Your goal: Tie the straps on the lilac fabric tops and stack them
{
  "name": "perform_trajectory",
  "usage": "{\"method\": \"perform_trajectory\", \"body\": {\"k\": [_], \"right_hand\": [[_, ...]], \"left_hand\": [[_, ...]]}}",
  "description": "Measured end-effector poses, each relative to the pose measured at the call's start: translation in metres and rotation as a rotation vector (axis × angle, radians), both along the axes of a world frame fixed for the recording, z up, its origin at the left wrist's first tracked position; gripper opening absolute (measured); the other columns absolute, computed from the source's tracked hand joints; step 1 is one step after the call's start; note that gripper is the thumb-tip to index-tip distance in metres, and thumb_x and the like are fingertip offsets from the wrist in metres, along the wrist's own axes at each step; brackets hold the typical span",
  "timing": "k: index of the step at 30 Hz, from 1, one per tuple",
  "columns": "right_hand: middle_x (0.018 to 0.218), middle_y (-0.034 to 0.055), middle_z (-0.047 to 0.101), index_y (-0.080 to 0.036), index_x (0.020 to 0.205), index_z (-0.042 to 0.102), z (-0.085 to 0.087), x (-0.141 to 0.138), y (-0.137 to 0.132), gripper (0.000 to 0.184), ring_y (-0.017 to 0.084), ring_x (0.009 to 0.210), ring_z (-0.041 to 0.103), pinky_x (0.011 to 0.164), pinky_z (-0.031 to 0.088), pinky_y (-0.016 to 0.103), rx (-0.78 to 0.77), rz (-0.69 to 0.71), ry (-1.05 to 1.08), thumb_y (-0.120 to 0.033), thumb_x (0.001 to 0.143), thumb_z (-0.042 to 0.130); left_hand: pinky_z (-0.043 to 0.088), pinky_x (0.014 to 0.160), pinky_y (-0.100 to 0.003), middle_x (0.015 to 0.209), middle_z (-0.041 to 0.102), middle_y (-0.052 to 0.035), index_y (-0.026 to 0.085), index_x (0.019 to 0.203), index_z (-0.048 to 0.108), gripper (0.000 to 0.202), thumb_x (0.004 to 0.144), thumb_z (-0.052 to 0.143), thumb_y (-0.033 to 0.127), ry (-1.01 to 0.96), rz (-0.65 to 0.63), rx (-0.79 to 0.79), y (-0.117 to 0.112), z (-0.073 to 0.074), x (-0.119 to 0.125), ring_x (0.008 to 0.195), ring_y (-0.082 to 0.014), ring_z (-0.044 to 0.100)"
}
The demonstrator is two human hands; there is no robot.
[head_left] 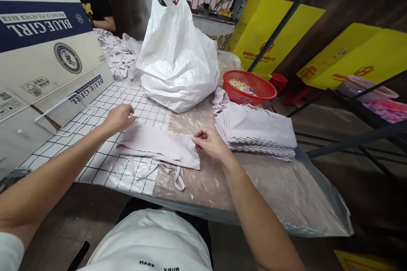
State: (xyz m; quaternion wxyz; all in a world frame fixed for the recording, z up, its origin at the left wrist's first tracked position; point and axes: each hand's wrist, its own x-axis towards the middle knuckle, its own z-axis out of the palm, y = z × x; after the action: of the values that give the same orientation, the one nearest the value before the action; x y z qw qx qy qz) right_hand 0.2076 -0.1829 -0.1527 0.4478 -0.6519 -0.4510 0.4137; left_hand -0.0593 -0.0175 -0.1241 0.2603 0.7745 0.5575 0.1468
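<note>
Here we are at the table [254, 194], and one lilac fabric piece [162, 146] has centre stage, lying in layers between the two hands, back a little from the near edge. The right hand [210, 142] has thumb and fingertips pinched together on its far right corner. The left hand [119, 118] is well apart from the right, fingers bent, right by the far left corner of the piece; whether it grips the cloth, I can't tell. A pale strap loop [179, 182] pokes out from beneath, pointing at the near edge.

Now the tally! Towards the right edge sits a neat stack [257, 129] of similar lilac pieces, wavy edges lined up; that looks like the done pile, and a healthy one. Over at the far left corner, a loose heap [117, 53] of patterned lilac cloth lies untidied beside a co-worker [97, 6], so plenty seems left there. The piece at centre looks midway: laid fairly flat, not yet on the stack. Between heap and stack, a knotted-up white plastic bag [181, 59] stands near the far edge, contents hidden, with a red basket [267, 93] to its right.
</note>
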Motion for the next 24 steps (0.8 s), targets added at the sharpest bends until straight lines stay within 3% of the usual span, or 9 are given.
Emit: {"method": "perform_trajectory", "body": {"k": [2,5,9,12,15,17,21,24], "right_hand": [[0.065,-0.0037,0.06,-0.019,0.076,0.057,0.006,-0.022,0.004,0.025,0.01,0.054,0.058,0.052,0.049,0.022,0.046,0.004,0.036,-0.033,0.07,0.077],[0.066,-0.0041,0.061,-0.02,0.084,0.056,0.016,-0.05,0.012,0.026,0.011,0.056,0.06,0.054,0.051,0.023,0.102,0.06,0.119,-0.038,0.074,0.073],[0.081,0.0017,0.068,-0.021,0.094,0.057,0.027,-0.059,0.017,0.021,0.016,0.076,0.067,0.071,0.054,0.03,0.226,0.152,0.059,-0.039,0.083,0.062],[0.107,0.007,0.068,-0.022,0.099,0.061,0.032,-0.05,0.018,0.027,0.021,0.101,0.064,0.088,0.051,0.035,0.369,0.117,-0.127,-0.039,0.08,0.067],[0.127,0.0072,0.062,-0.025,0.119,0.061,0.036,-0.043,0.019,0.05,0.023,0.115,0.058,0.096,0.048,0.036,0.433,0.305,-0.057,-0.044,0.075,0.075],[0.121,0.0055,0.066,-0.024,0.118,0.064,0.041,-0.043,0.019,0.052,0.023,0.112,0.06,0.096,0.048,0.035,0.421,0.465,0.047,-0.047,0.073,0.078],[0.088,0.0021,0.071,-0.019,0.085,0.073,0.057,-0.038,0.012,0.033,0.021,0.088,0.065,0.083,0.051,0.033,0.303,0.528,0.036,-0.047,0.069,0.082],[0.085,0.0021,0.071,-0.019,0.082,0.074,0.069,-0.024,0.002,0.03,0.02,0.087,0.065,0.081,0.052,0.032,0.256,0.499,0.034,-0.044,0.068,0.083]], "left_hand": [[0.039,0.058,-0.028,0.077,0.066,-0.0065,0.019,0.08,0.065,0.038,0.072,0.071,0.055,-0.112,-0.229,-0.091,-0.033,0.008,0.02,0.068,-0.0196,0.057],[0.034,0.053,-0.026,0.071,0.061,-0.0026,0.017,0.081,0.064,0.045,0.065,0.076,0.058,-0.261,-0.475,-0.215,-0.074,0.009,0.048,0.061,-0.0156,0.051],[0.024,0.05,-0.024,0.055,0.042,0.0054,0.017,0.064,0.056,0.04,0.065,0.077,0.051,-0.471,-0.431,-0.272,-0.086,0.005,0.062,0.052,-0.0089,0.036],[0.026,0.049,-0.023,0.053,0.044,0.005,0.016,0.058,0.054,0.039,0.068,0.076,0.046,-0.587,-0.425,-0.373,-0.081,0.016,0.058,0.05,-0.008,0.039],[0.039,0.051,-0.024,0.062,0.06,-0.0004,0.014,0.067,0.064,0.031,0.071,0.077,0.042,-0.668,-0.515,-0.524,-0.083,0.045,0.048,0.056,-0.0111,0.054],[0.045,0.051,-0.024,0.072,0.068,-0.0036,0.015,0.075,0.069,0.027,0.074,0.077,0.041,-0.703,-0.529,-0.529,-0.086,0.073,0.04,0.061,-0.0129,0.061],[0.043,0.043,-0.018,0.068,0.067,0.0006,0.016,0.078,0.07,0.026,0.078,0.074,0.042,-0.683,-0.377,-0.353,-0.091,0.131,0.017,0.053,-0.0101,0.062],[0.044,0.045,-0.015,0.063,0.063,0.0047,0.014,0.077,0.068,0.027,0.077,0.074,0.04,-0.682,-0.216,-0.136,-0.089,0.16,0.002,0.057,-0.0121,0.067]]}}
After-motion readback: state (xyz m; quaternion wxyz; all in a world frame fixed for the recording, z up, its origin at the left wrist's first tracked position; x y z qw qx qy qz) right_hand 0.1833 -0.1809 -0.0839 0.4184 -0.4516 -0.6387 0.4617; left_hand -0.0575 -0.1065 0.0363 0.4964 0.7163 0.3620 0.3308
